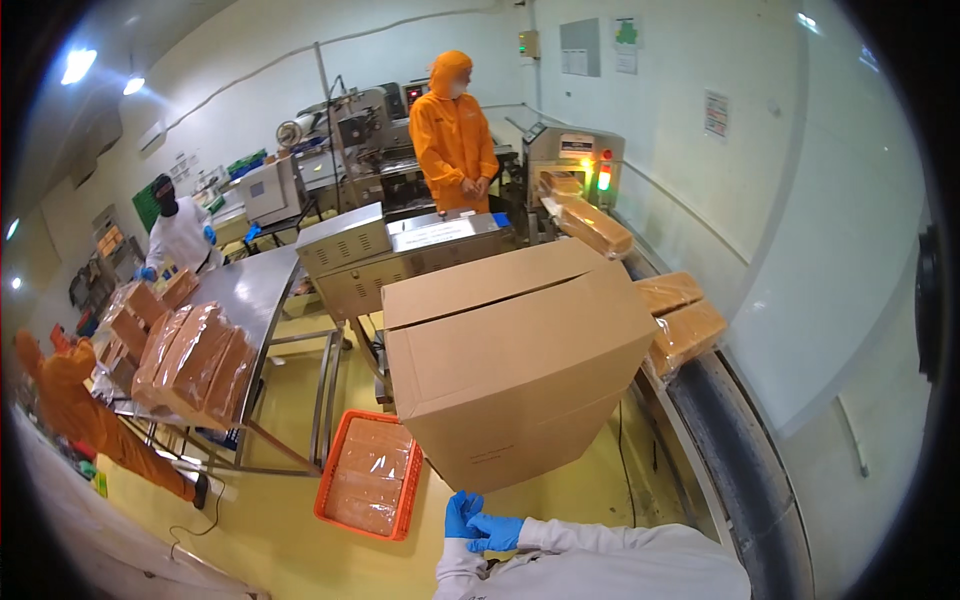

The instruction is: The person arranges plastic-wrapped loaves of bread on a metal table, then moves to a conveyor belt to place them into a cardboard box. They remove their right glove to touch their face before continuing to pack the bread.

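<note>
My two hands meet at the bottom centre, both in blue gloves. My left hand [457, 514] points up. Across it from the right comes my right hand [498, 532], its fingers touching the left glove near the wrist. No object shows between them, and the overlap hides how the fingers are bent. Just beyond stands a large cardboard box [517, 360], its top flaps folded in with a narrow gap between them. To the left of my hands, an orange plastic crate [324, 491] on the floor holds several wrapped loaf-shaped blocks [369, 472].
Wrapped loaves [686, 334] rest on the conveyor [739, 435] at right, beyond which is a machine [574, 146] with a lit signal light. More wrapped loaves [195, 360] are stacked on a steel table [255, 281]. Several people work nearby, one in orange [452, 142] behind the box.
</note>
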### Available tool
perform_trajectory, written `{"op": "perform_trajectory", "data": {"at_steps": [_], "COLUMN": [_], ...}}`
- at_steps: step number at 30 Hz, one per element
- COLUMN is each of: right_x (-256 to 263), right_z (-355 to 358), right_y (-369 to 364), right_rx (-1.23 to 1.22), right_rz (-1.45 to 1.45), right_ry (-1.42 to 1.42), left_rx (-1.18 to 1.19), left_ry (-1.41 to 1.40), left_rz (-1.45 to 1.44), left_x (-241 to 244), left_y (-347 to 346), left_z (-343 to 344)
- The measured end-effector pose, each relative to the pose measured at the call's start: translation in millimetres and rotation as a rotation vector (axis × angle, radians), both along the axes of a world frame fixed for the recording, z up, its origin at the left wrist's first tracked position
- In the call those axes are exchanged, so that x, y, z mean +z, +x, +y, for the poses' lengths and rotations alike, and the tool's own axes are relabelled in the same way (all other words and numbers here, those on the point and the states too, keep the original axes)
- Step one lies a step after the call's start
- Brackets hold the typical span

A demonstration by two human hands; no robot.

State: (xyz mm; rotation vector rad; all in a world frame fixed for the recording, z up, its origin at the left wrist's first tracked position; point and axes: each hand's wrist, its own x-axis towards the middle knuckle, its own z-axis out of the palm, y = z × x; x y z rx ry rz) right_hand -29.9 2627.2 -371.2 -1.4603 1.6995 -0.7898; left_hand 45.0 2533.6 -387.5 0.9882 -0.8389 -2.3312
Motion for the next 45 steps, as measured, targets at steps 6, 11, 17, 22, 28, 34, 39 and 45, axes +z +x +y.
{"op": "perform_trajectory", "data": {"at_steps": [6,11,17,22,28,34,39,45], "right_x": [-19.6,-17.3,-25.9,-9.7,-11.3,-69.5,-105.7,-34.7], "right_z": [-8.9,5.5,18.4,30.4,44.0,99.4,195.9,315.2], "right_y": [14.8,6.2,22.6,20.4,0.5,-44.5,-153.6,-399.2], "right_rx": [0.309,0.211,-0.061,-0.001,-0.250,-0.511,-0.838,-1.508], "right_rz": [-0.152,-0.095,-1.156,-0.740,-0.660,-0.699,-0.816,-0.486], "right_ry": [0.149,0.031,0.382,0.344,0.438,0.258,0.270,-0.392], "left_rx": [0.161,0.210,0.774,0.621,0.364,-0.386,-0.817,-0.777], "left_ry": [0.227,0.315,-0.080,-0.208,0.111,-0.028,-0.088,-0.226], "left_rz": [-0.030,-0.099,-0.275,-0.314,-0.074,0.073,0.107,0.001], "left_x": [-54.8,-104.1,-129.9,-139.9,-105.8,-69.1,-27.2,-31.3], "left_y": [25.6,37.4,27.0,36.5,4.6,-81.2,-208.3,-406.7], "left_z": [-9.5,4.6,-9.6,-3.5,11.4,51.6,123.7,181.6]}}
